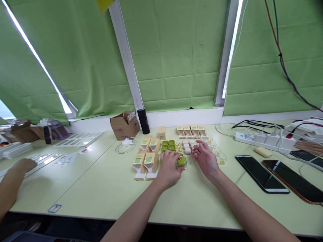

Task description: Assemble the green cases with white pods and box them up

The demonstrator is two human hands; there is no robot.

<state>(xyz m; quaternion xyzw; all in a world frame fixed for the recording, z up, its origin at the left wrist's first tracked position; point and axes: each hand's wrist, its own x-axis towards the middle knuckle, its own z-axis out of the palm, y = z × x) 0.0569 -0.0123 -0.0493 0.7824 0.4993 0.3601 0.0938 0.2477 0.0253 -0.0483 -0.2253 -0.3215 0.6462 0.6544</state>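
My left hand (169,168) rests on the pale green table (106,181), its fingers closed around a small green case (181,161). My right hand (205,157) hovers just right of that case, palm turned inward and fingers loosely spread, holding nothing. Just behind the hands lie several more green cases (168,145), small pink pieces (187,146) and clear lids (217,151). Tan cardboard boxes (146,158) with green labels lie in a group to the left of my left hand. Another row of tan boxes (191,131) stands behind.
An open cardboard box (124,125) and a black cylinder (143,121) stand by the window sill. Two phones (262,173) lie at the right, behind them a white power strip (262,139) with cables. Another person's forearm and hand (15,174) reaches in at the left.
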